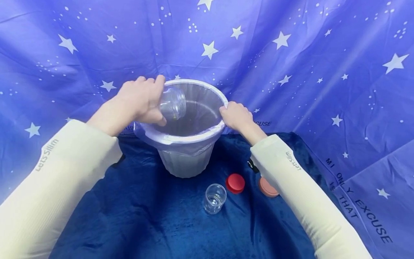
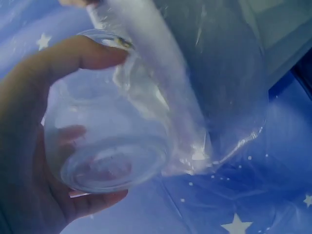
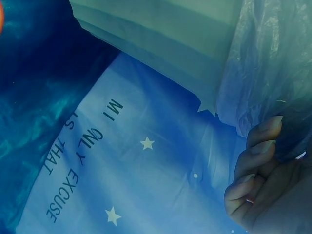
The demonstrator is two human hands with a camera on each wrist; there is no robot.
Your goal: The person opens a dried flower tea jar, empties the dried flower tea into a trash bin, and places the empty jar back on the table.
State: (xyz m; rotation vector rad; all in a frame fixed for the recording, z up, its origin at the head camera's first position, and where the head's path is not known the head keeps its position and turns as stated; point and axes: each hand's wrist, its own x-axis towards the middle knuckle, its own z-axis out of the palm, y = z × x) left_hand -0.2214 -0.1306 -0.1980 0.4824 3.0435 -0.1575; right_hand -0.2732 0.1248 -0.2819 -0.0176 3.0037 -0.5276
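Observation:
My left hand (image 1: 142, 99) grips a clear jar (image 1: 173, 103), tipped on its side with its mouth over the inside of a lined trash bin (image 1: 184, 158). In the left wrist view, thumb and fingers wrap round the jar (image 2: 107, 122), and a small yellowish bit (image 2: 123, 43) shows near its mouth. On the bin's right side, my right hand (image 1: 237, 116) holds the rim, its fingers curled over the edge and the plastic bag liner (image 3: 258, 63). What lies at the bottom of the bin is too dark to tell.
In front of the bin, a clear cup (image 1: 215, 199) stands upright on the dark blue cloth (image 1: 145, 216). Beside it lies a red lid (image 1: 235, 183). An orange-pink lid (image 1: 268, 187) is partly hidden by the right sleeve. A starry blue curtain (image 1: 307, 72) hangs behind.

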